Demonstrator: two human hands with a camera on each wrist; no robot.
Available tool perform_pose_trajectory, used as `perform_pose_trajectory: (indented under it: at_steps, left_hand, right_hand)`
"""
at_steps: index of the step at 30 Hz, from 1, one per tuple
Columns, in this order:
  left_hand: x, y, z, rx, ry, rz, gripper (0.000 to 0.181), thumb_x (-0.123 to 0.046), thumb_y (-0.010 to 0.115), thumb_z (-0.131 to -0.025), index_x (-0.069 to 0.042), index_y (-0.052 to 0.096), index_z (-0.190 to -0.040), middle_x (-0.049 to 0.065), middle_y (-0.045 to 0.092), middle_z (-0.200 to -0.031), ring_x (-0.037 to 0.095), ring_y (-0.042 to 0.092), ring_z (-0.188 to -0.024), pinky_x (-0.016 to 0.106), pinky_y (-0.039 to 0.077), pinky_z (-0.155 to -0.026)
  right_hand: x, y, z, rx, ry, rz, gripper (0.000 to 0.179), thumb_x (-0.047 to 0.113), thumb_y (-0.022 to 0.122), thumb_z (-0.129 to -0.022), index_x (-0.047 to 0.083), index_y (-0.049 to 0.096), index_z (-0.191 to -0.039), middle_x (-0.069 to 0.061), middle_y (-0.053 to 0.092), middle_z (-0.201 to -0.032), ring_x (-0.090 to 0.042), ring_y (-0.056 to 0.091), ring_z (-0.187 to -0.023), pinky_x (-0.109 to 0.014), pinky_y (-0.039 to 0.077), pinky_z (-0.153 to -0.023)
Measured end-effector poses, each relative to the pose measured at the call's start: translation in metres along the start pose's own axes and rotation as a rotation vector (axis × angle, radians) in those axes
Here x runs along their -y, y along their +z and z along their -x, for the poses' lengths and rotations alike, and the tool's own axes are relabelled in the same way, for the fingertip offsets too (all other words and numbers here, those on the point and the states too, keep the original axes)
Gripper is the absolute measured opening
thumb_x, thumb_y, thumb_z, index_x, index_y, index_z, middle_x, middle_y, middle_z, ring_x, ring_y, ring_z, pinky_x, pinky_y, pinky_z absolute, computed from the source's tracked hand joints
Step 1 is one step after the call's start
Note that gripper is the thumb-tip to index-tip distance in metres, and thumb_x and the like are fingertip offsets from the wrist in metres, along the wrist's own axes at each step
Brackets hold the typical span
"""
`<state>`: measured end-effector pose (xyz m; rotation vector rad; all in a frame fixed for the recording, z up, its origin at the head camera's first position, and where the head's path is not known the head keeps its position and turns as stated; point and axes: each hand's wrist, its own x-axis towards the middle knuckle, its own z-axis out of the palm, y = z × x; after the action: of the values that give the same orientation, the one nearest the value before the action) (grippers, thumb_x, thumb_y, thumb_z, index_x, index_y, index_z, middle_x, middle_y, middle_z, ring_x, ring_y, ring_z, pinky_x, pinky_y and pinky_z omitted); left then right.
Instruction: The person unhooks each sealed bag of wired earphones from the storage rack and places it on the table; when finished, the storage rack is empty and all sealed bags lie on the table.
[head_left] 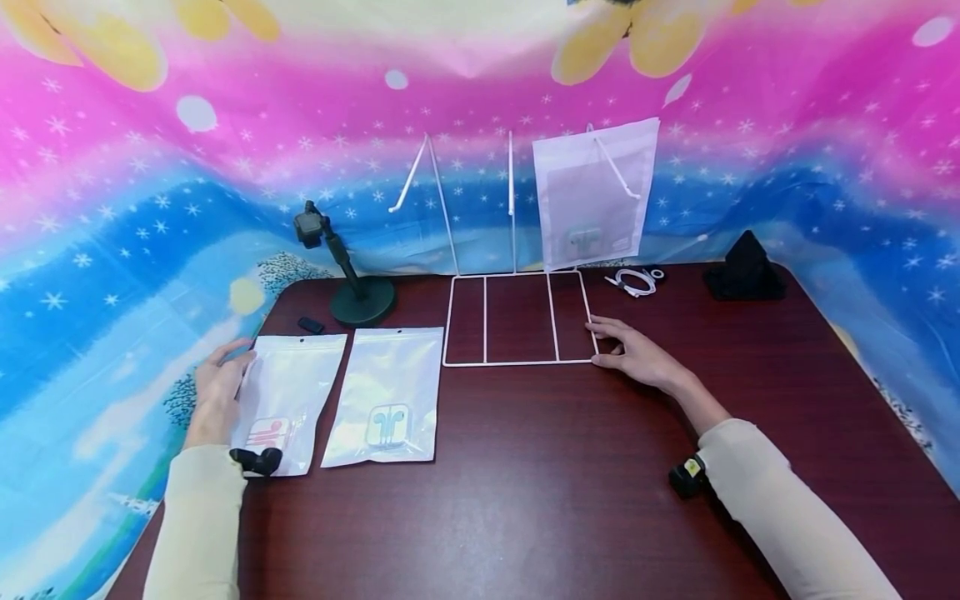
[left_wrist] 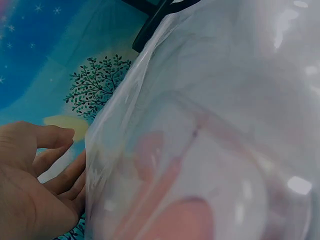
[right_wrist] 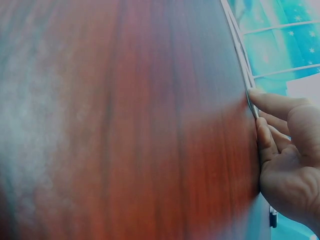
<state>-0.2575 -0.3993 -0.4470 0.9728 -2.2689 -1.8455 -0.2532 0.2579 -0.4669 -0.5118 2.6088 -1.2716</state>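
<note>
My left hand point(head_left: 217, 387) is at the left edge of a white zip pouch point(head_left: 288, 383) that holds pink earphones point(head_left: 268, 433). In the left wrist view its thumb and fingers are apart, the fingers beside the pouch's edge. Next to that pouch lies a second white pouch point(head_left: 397, 367) with blue-green earphones point(head_left: 388, 425) inside. My right hand point(head_left: 637, 354) holds the front right corner of a white wire display rack point(head_left: 517, 364), thumb and fingers at the wire. On the rack's right hook hangs a third pouch point(head_left: 596, 196), also with earphones showing through it.
The rack's left hook point(head_left: 408, 175) and middle hook point(head_left: 512, 175) carry nothing. A black stand point(head_left: 363, 300) with a camera, a small black object point(head_left: 311, 325), a coiled white cable point(head_left: 636, 283) and a black holder point(head_left: 745, 271) stand or lie toward the back of the table point(head_left: 487, 517).
</note>
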Motion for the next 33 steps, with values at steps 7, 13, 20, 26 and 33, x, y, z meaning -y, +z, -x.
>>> perform_pose_trajectory:
  at_steps: [7,13,20,26,33]
  left_hand:
    - [-0.008,0.0,-0.002,0.028,0.045,0.042,0.058,-0.04,0.062,-0.104,-0.039,0.042,-0.158,-0.009,0.036,-0.166,0.025,0.023,-0.158,0.046,0.011,-0.128]
    - [-0.02,0.01,0.005,0.051,0.118,0.092,0.06,-0.035,0.069,-0.101,-0.036,0.046,-0.156,-0.006,0.046,-0.161,0.018,0.036,-0.152,0.042,0.016,-0.128]
    - [-0.04,0.032,0.022,0.099,0.263,0.098,0.057,-0.026,0.072,-0.1,-0.03,0.052,-0.154,0.001,0.05,-0.158,0.015,0.047,-0.143,0.039,0.02,-0.127]
    - [-0.054,0.054,0.035,0.164,0.361,0.03,0.055,-0.025,0.07,-0.101,-0.028,0.053,-0.153,0.005,0.051,-0.157,0.009,0.056,-0.134,0.04,0.022,-0.126]
    - [-0.066,0.086,0.051,0.284,0.454,-0.003,0.053,-0.024,0.068,-0.103,-0.017,0.053,-0.153,0.013,0.052,-0.155,0.008,0.062,-0.125,0.046,0.031,-0.123]
  right_hand:
    - [0.001,-0.001,0.001,-0.005,-0.007,0.001,0.062,0.012,0.069,-0.101,-0.001,0.042,-0.156,-0.022,0.034,-0.163,-0.038,0.053,-0.131,-0.052,0.045,-0.103]
    - [-0.001,-0.002,0.0,-0.005,-0.002,0.011,0.062,0.011,0.068,-0.102,-0.002,0.042,-0.156,-0.023,0.035,-0.162,-0.039,0.051,-0.132,-0.053,0.045,-0.103]
    - [-0.002,-0.001,0.0,-0.001,-0.001,0.017,0.062,0.012,0.068,-0.102,-0.001,0.042,-0.156,-0.022,0.034,-0.163,-0.039,0.051,-0.132,-0.052,0.046,-0.103]
    - [-0.003,0.001,-0.001,-0.005,-0.012,0.007,0.062,0.011,0.068,-0.101,-0.002,0.042,-0.156,-0.022,0.034,-0.163,-0.039,0.051,-0.133,-0.052,0.046,-0.103]
    - [-0.001,0.0,0.0,-0.006,-0.012,0.015,0.062,0.012,0.068,-0.102,-0.002,0.041,-0.156,-0.022,0.036,-0.162,-0.039,0.051,-0.133,-0.053,0.045,-0.104]
